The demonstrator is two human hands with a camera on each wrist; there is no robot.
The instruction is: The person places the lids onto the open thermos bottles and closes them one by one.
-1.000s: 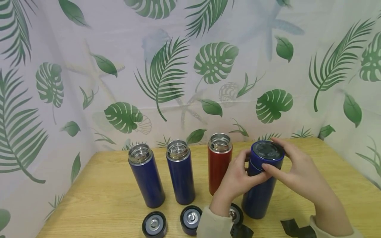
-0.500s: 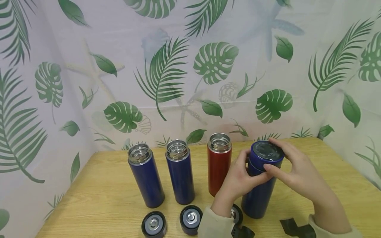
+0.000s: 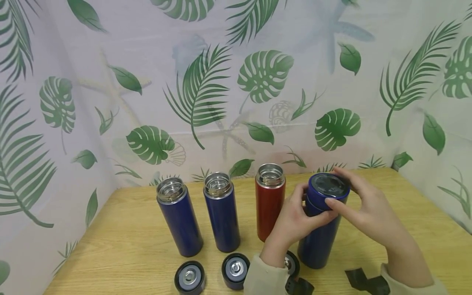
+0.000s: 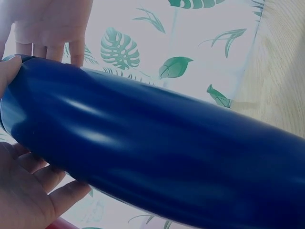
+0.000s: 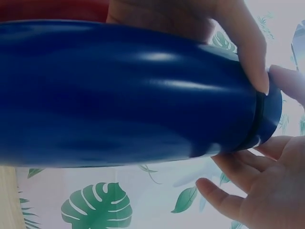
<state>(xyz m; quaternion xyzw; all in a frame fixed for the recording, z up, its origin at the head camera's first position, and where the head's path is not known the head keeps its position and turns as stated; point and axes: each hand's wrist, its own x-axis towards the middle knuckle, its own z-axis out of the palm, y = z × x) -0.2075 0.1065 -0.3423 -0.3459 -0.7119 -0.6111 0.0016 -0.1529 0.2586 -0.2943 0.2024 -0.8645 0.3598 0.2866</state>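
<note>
A blue thermos flask [image 3: 318, 241] stands at the right of the table in the head view, its blue lid [image 3: 329, 186] with a dark glossy top seated on it. My left hand [image 3: 295, 219] grips the flask near its neck from the left. On the other side, my right hand [image 3: 368, 207] holds the lid between thumb and fingers. In the left wrist view, the flask's body [image 4: 157, 129] fills the middle. A thin dark seam [image 5: 257, 119] separates lid and body in the right wrist view.
Two blue flasks [image 3: 180, 225] [image 3: 222, 219] and a red flask [image 3: 270, 205] stand lidless to the left. In front lie upturned lids [image 3: 189, 277] [image 3: 236, 270], another lid [image 3: 292, 264] partly behind my left wrist. A leaf-patterned cloth [image 3: 221, 82] backs the wooden table [image 3: 121, 237].
The head view has shifted slightly. Both hands stay around the top of the blue flask, and the right fingers have moved only a little on the lid.
</note>
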